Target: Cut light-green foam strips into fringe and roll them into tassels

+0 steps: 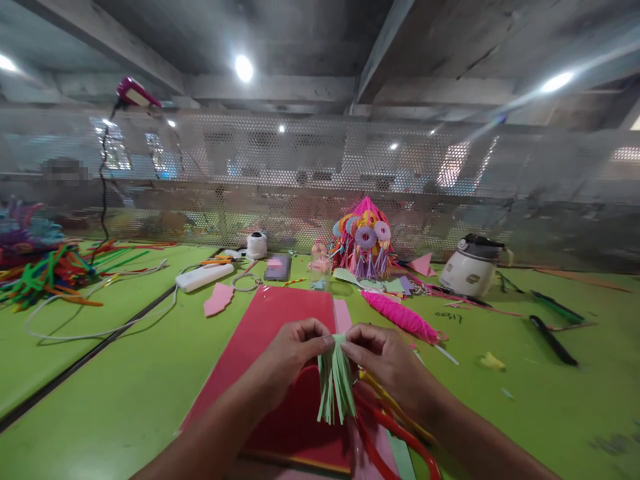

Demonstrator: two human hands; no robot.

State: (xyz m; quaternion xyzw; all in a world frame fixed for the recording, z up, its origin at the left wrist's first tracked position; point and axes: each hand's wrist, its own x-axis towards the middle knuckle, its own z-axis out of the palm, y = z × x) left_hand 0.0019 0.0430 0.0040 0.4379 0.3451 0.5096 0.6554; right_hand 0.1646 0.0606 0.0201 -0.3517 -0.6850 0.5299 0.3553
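Between my two hands hangs a light green paper tassel (336, 387), its cut strips falling downward. My left hand (300, 343) pinches the top of it from the left, thumb against fingers. From the right, my right hand (383, 357) pinches the same top edge. Beneath the tassel lies a red folder or board (280, 320), with pink paper (343, 312) along its right side. Red-handled scissors (417, 450) rest below my right hand, their blades hidden. Something yellow (387, 397) is partly covered by the same hand.
A bundle of bright pink cord (400, 315) lies to the right. Colourful paper ornaments (365, 237) stand at the back, near a white kettle (470, 267). A black pen-like tool (553, 341) lies far right. Leftward are a white power strip (205, 276) and pipe cleaners (47, 273).
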